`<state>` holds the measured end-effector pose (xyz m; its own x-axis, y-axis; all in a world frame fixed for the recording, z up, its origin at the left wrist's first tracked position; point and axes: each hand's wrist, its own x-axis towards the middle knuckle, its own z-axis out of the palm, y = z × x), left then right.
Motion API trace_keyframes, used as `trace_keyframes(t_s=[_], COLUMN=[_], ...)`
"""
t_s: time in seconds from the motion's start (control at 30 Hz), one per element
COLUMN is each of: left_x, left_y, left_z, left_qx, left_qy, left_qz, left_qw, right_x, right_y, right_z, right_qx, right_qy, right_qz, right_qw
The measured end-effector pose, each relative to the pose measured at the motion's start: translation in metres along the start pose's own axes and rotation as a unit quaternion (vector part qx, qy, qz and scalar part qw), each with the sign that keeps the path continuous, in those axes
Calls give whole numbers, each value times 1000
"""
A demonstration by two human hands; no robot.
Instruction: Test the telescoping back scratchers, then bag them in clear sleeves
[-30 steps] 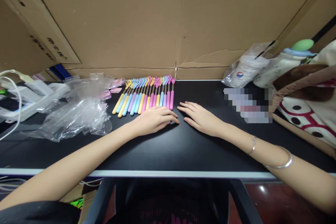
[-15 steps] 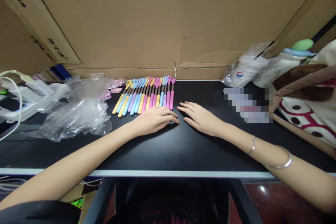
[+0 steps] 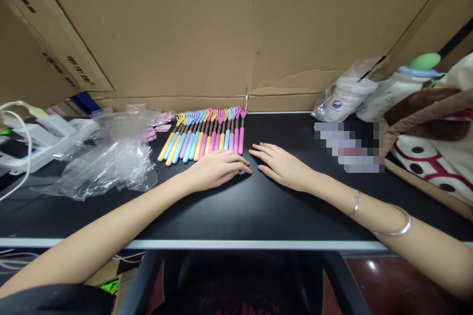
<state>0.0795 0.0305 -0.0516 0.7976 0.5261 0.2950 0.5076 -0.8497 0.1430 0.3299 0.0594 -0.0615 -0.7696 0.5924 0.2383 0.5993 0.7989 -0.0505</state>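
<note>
resting apart, loosely spread, 2 hands (image 3: 218, 170) (image 3: 283, 166) lie near 1 row of claw-tipped sticks (image 3: 213, 142).

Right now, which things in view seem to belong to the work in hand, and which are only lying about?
Probably part of the work:
Coloured back scratchers, in a row nearest the left hand
Clear plastic bags, left of the row
Pink cards, close to the bags

Probably just lying about:
Drink cup
Bottle
Power strip
Cloth bag
</note>
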Motion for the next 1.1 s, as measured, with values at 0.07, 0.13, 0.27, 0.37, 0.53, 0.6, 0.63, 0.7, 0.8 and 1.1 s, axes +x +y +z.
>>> trace_keyframes(t_s=[0.07, 0.13, 0.27, 0.37, 0.53, 0.6, 0.63, 0.7, 0.8, 1.1], left_x=[0, 0, 0, 0, 0, 0, 0, 0, 0, 0], left_y=[0, 0, 0, 0, 0, 0, 0, 0, 0, 0], left_z=[0, 0, 0, 0, 0, 0, 0, 0, 0, 1], left_qx=[0, 0, 0, -1, 0, 1, 2, 3, 4, 4], left_qy=[0, 0, -1, 0, -4, -5, -4, -4, -5, -4], left_qz=[0, 0, 0, 0, -1, -1, -1, -2, -2, -2], left_qw=[1000, 1000, 1000, 1000, 1000, 1000, 1000, 1000, 1000, 1000], right_x=[0, 0, 0, 0, 0, 0, 0, 0, 0, 0], right_y=[0, 0, -1, -1, -1, -1, -1, -1, -1, -1], right_z=[0, 0, -1, -1, 0, 0, -1, -1, -1, -1], right_qx=[-2, -3, -4, -3, -3, -5, -6, -8, -8, -7], right_qy=[-1, -2, -6, -7, -5, -6, -6, -6, -9, -7], right_qz=[0, 0, 3, 3, 0, 1, 2, 2, 1, 0], right_qw=[1000, 1000, 1000, 1000, 1000, 1000, 1000, 1000, 1000, 1000])
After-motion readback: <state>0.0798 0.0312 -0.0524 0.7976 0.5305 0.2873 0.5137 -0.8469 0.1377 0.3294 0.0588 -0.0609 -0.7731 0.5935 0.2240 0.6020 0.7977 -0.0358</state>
